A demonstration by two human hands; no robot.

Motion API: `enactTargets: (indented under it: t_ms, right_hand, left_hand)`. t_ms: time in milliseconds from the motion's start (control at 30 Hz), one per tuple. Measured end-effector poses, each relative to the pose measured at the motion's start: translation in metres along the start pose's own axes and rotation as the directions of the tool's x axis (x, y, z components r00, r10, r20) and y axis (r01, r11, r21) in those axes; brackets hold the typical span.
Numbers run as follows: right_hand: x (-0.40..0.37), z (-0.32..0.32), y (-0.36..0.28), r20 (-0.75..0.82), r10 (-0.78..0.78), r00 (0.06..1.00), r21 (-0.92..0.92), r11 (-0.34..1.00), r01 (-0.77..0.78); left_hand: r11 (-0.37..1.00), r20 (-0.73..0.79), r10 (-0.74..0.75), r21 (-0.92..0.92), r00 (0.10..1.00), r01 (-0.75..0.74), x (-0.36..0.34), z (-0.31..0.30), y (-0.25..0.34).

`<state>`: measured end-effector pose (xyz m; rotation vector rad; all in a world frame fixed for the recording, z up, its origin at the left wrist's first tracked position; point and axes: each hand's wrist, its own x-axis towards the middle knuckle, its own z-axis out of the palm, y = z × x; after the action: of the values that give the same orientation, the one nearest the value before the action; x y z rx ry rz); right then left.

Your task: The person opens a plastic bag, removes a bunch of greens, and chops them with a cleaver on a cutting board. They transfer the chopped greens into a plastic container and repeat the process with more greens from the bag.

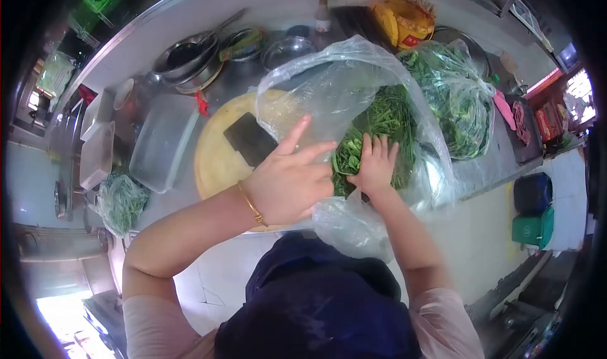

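A large clear plastic bag (316, 93) lies open on the counter, with leafy greens (395, 112) inside it. My right hand (376, 166) reaches into the bag and rests on the greens, its fingers spread. My left hand (294, 179) is over the near left edge of the bag, index finger stretched out and the other fingers partly bent; nothing shows in it. Beneath the bag's left side is a round wooden board (212, 147), and on it a dark cleaver blade (248, 138), partly hidden by my left hand and the bag.
A tied bag of greens (458, 100) stands at the right. To the left are a clear plastic tub (163, 141) and a smaller bag of greens (121, 201). Metal pans (190, 62), a bottle (323, 18) and a yellow bucket (404, 21) line the back.
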<state>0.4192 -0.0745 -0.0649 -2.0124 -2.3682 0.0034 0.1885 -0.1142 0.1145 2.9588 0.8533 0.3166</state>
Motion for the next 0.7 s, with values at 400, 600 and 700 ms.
enactTargets:
  t_ms: [400, 600, 700]
  right_hand:
    - [-0.019, -0.023, 0.119, -0.235, 0.171, 0.957, 0.596, 0.803, 0.003]
    - [-0.017, -0.105, 0.171, -0.163, 0.303, 0.939, 0.932, 0.359, 0.046]
    - [-0.013, -0.127, 0.182, -0.181, 0.347, 0.920, 0.963, 0.252, 0.094]
  left_hand:
    - [0.997, 0.210, 0.040, -0.078, 0.977, -0.024, 0.005, -0.016, 0.015]
    - [0.799, 0.126, 0.037, -0.600, 0.991, 0.046, 0.055, -0.023, 0.026]
    - [-0.053, 0.135, -0.436, -0.991, 0.890, 0.124, 0.102, 0.004, 0.023]
